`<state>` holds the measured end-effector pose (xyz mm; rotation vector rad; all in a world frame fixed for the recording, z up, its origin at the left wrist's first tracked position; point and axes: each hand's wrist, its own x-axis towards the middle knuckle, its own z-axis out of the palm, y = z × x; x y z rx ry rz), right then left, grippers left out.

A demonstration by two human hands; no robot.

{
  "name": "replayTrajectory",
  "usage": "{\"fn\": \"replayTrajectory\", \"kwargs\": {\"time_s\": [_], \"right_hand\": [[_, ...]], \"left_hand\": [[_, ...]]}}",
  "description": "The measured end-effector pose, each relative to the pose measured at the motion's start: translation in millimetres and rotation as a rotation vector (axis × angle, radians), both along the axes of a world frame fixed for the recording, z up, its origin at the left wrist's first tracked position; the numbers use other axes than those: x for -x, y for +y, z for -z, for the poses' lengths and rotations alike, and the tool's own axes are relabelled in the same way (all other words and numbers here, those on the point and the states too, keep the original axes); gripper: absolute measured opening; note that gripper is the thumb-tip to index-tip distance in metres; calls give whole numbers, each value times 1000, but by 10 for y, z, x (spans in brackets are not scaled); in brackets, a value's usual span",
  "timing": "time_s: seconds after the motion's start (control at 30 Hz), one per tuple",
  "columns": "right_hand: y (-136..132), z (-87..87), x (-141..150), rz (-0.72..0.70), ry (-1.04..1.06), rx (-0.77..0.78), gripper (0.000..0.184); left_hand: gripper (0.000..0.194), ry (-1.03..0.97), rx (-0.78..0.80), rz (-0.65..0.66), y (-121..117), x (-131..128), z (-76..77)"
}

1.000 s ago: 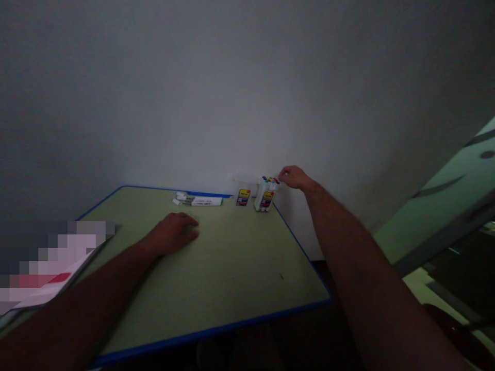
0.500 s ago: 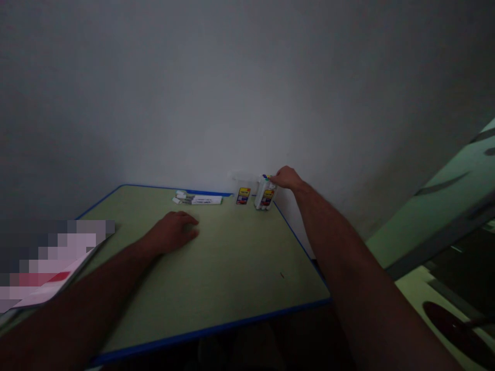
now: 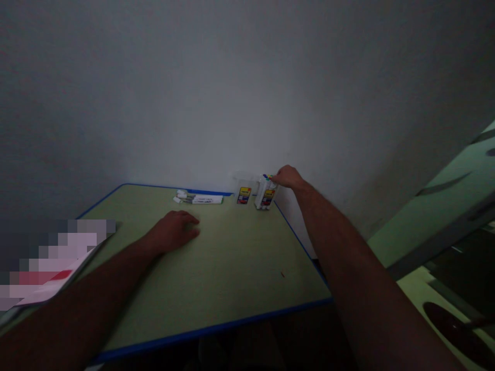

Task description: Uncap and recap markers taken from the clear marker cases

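Observation:
At the far right corner of the table, my right hand [image 3: 288,177] has its fingers closed at the top edge of a clear case of markers [image 3: 265,194]. The case stands upright, leaning slightly, with coloured marker ends showing at its top and a yellow, dark and red label on its front. Its contact with the individual markers is too small to make out. Just left of it is an empty-looking clear plastic case [image 3: 243,191] with a similar label. My left hand [image 3: 177,231] rests on the tabletop, thumb and fingers apart, holding nothing. Several white markers [image 3: 207,199] lie beyond it.
The pale table [image 3: 232,273] has a blue edge and stands against a grey wall [image 3: 247,93]. A pink-and-white sheet or packet [image 3: 50,291], partly pixelated, lies at the left. A small thin dark bit [image 3: 282,274] is near the right front. A dark round object [image 3: 458,330] is at lower right.
Almost nothing differs. The view has shifted very slightly; both hands and the cases keep their places.

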<state>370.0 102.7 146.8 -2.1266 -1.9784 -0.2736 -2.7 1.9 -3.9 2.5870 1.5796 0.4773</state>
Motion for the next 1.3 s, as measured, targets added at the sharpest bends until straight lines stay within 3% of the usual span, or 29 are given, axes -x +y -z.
{"fn": "replayTrajectory", "kwargs": {"time_s": [0.17, 0.33, 0.67, 0.9, 1.13, 1.3], "right_hand": [[23, 12, -32, -101, 139, -112, 22], [50, 27, -37, -136, 182, -34, 20], [28, -61, 109, -141, 11, -23, 13], [68, -131, 78, -139, 51, 74, 19], [73, -134, 6, -150, 82, 73, 25], [48, -146, 36, -168, 44, 109, 21]], "left_hand": [[55, -12, 2, 15, 4, 2, -7], [52, -21, 1, 12, 4, -3, -15], [54, -17, 4, 12, -5, -12, -25], [50, -36, -6, 2, -2, -5, -3], [54, -19, 14, 2, -9, 0, -14], [53, 17, 1, -2, -2, 3, 2]]}}
